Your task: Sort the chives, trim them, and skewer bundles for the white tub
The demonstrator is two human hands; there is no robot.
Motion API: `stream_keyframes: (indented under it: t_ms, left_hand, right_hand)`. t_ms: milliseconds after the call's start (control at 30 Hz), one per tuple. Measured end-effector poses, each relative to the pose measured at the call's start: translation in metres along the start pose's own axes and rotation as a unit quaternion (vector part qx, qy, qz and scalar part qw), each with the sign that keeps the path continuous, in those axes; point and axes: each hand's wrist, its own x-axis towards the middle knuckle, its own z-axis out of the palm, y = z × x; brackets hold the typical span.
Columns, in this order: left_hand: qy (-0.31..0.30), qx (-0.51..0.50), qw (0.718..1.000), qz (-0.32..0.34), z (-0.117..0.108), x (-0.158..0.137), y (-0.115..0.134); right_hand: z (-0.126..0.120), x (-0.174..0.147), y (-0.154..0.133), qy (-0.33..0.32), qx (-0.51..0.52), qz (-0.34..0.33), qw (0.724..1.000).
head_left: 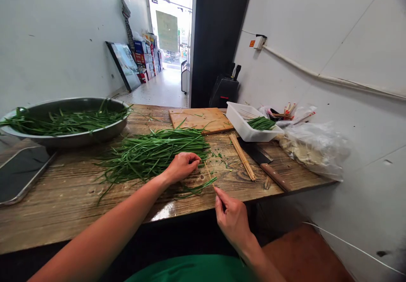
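My right hand (pixel 233 214) pinches the lower end of a thin bamboo skewer (pixel 208 172), which points up and away over the table edge. A few garlic chives (pixel 198 189) lie across the skewer near its middle; whether they are pierced I cannot tell. My left hand (pixel 182 166) is closed, thumb and fingers together, at the right part of a big pile of garlic chives (pixel 152 150). What its fingertips hold, if anything, is hidden. To the right, a bundle of bamboo skewers (pixel 242 157) lies beside a cleaver (pixel 263 161) with a wooden handle.
A large metal basin (pixel 95 134) of chives stands on the left, by a dark tray (pixel 23 174). Behind the pile is a cutting board (pixel 199 119). A white plastic tub (pixel 245 127) holds cut chives and skewers. Filled plastic bags (pixel 314 148) sit against the right wall.
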Motion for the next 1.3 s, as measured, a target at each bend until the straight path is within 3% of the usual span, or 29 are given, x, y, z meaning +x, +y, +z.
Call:
stream_keyframes:
  t_ms: [1067,1167,1300]
  left_hand:
    - [-0.019,-0.049,0.998,0.018,0.002,-0.001,-0.008]
    - [-0.027,-0.046,0.998,0.039,0.001,-0.002,-0.005]
    - [-0.074,-0.045,0.989,0.12,-0.002,-0.007,0.006]
  right_hand:
    - [0.002,0.001,0.002,0.003,0.003,-0.004,1.0]
    - [0.002,0.002,0.001,0.002,0.008,0.002,1.0]
    - [0.003,0.007,-0.001,0.01,0.005,0.008,1.0]
